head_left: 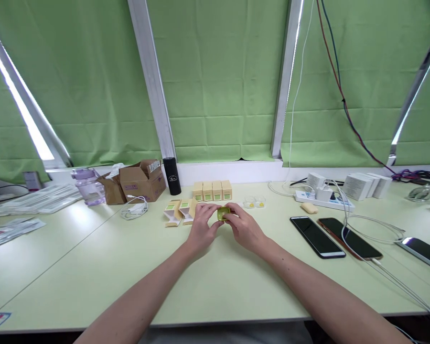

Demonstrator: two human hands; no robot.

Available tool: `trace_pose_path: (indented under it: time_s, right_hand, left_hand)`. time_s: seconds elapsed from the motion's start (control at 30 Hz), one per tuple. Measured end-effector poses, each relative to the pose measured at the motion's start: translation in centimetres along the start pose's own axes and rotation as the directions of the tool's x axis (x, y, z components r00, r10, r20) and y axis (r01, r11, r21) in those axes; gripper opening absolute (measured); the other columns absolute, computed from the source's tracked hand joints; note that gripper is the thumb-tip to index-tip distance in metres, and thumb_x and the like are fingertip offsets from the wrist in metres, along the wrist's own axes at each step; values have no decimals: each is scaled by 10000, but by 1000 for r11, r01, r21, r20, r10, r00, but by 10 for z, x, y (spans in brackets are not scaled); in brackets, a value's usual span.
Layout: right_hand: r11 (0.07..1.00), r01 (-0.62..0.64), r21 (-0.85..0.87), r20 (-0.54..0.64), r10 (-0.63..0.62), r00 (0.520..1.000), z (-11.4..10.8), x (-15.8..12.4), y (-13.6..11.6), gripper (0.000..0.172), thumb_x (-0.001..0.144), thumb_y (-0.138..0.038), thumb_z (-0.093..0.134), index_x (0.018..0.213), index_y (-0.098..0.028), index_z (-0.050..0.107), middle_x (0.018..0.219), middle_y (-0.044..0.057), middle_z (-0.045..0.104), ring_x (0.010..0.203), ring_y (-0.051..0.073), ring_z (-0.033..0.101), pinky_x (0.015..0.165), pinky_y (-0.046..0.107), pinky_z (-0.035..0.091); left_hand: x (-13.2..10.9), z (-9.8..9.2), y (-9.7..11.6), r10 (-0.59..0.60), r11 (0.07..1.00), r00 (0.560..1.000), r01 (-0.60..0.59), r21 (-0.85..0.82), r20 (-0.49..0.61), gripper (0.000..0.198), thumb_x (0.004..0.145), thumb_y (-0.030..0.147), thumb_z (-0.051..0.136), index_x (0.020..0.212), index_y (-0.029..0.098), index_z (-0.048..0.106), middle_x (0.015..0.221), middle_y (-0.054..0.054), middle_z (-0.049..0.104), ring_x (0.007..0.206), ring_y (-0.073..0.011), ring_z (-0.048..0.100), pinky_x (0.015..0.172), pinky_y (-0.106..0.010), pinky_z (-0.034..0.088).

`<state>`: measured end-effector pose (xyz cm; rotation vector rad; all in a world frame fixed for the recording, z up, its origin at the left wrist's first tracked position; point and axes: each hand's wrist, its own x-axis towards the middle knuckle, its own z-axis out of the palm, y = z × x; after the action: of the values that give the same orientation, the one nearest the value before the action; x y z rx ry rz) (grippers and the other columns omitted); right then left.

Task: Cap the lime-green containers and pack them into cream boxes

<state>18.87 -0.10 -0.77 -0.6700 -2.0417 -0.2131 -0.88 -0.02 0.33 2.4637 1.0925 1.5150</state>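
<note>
A small yellow-green square piece (222,213), like a shallow box or tray, is held up between my two hands above the table. My left hand (203,224) pinches its left side, and my right hand (244,226) grips its right side. Just left of my left hand lie two opened cardboard boxes (172,212) with white insides and green labels. Behind my hands, several closed tan boxes (212,190) stand in a row. Two small clear round containers (254,202) with yellow in them sit beyond my right hand.
On the left are a brown carton (139,180), a black bottle (172,176), a purple bottle (89,187) and a coiled white cable (134,209). Rightward lie phones (317,237), a power strip (324,200), white boxes (360,186) and loose cables. Green curtains (218,81) hang behind the table.
</note>
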Motion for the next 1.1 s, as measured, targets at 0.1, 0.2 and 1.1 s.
trace_pose_path:
  time_s: [0.1, 0.2, 1.1]
  right_hand:
    - [1000, -15, 7, -4, 15, 1000, 0, 0, -1, 319, 1016, -86, 420, 1210, -237, 624, 1296, 144, 595, 1103, 248, 652, 832, 392, 621]
    - [1000, -28, 7, 31, 28, 999, 1, -1, 0, 328, 1009, -72, 416, 1221, -216, 620, 1306, 155, 587, 1108, 259, 653, 825, 400, 625]
    - [979, -78, 190, -18, 83, 996, 0, -5, 0, 692, 956, -13, 415, 1568, -328, 344, 1467, 139, 511, 1387, 292, 517, 1016, 500, 605]
  left_hand:
    - [0, 0, 1, -4, 1000, 1000, 4, -8, 3, 377, 903, 188, 690, 1271, 262, 653, 1171, -84, 695, 1160, -293, 542, 993, -504, 509]
    - [0, 1, 2, -15, 1000, 1000, 15, -15, -2, 376, 899, 182, 695, 1265, 258, 655, 1173, -81, 697, 1161, -291, 541, 997, -503, 507]
    - [7, 1, 4, -321, 936, 945, 327, -130, 69, 465, 986, 544, 509, 773, 215, 759, 874, -69, 603, 888, -225, 591, 832, -363, 511]
